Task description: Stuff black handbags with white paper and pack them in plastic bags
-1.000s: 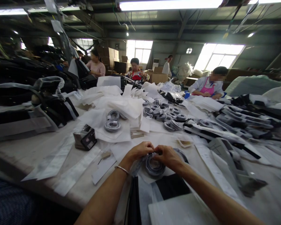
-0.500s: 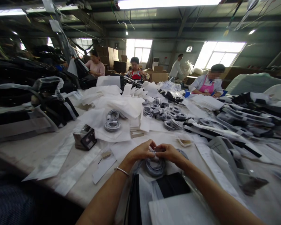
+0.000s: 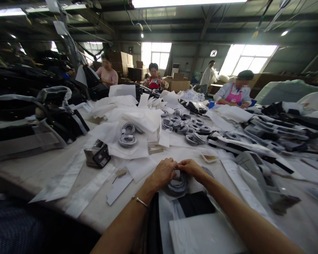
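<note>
A grey coil, cord or strap I cannot tell, lies before me with a small white band at its top. My left hand is closed at that band, its fingers bent over the coil's upper edge. From the other side my right hand pinches at the same spot, fingertips meeting those of the left. Just what sits between the fingertips is partly hidden. Below the coil is a clear-wrapped bundle with a black piece and a white sheet.
Several similar coils are heaped ahead, and two rest on white sheets at left. A small box, a shallow dish and a grey tape dispenser surround my hands. Co-workers sit across the table.
My left hand has turned over, its back now facing up over the coil's band. The right hand has stayed nearly in place. A person in the background has moved right.
</note>
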Available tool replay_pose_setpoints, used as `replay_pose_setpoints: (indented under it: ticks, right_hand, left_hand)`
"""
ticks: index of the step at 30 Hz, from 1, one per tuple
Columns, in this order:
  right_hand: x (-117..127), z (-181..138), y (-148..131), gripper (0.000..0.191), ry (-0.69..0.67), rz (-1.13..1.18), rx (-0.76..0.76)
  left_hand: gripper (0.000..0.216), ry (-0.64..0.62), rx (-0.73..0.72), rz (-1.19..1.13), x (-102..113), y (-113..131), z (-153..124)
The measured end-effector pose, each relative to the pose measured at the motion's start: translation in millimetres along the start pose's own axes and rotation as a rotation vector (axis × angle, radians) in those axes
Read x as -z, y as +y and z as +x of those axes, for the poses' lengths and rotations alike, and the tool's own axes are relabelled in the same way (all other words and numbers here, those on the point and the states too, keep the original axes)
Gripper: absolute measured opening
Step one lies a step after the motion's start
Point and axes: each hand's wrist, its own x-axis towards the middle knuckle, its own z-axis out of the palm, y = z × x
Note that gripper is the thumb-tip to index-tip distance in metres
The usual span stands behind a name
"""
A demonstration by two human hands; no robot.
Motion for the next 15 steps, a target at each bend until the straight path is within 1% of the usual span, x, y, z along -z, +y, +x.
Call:
replay_pose_setpoints:
  ticks: [7, 15]
  right_hand:
    - [-3.9, 4.6, 3.6, 0.028, 0.066, -0.035, -0.027]
    - [-8.3, 4.7, 7.6, 0.022, 0.172, -0.087, 0.034]
  left_hand:
    - [0.021, -0.057, -0.037, 0.016, 4.2, -2.7, 1.3]
    - [0.021, -0.071, -0.024, 0.038, 4.5, -1.0, 0.2]
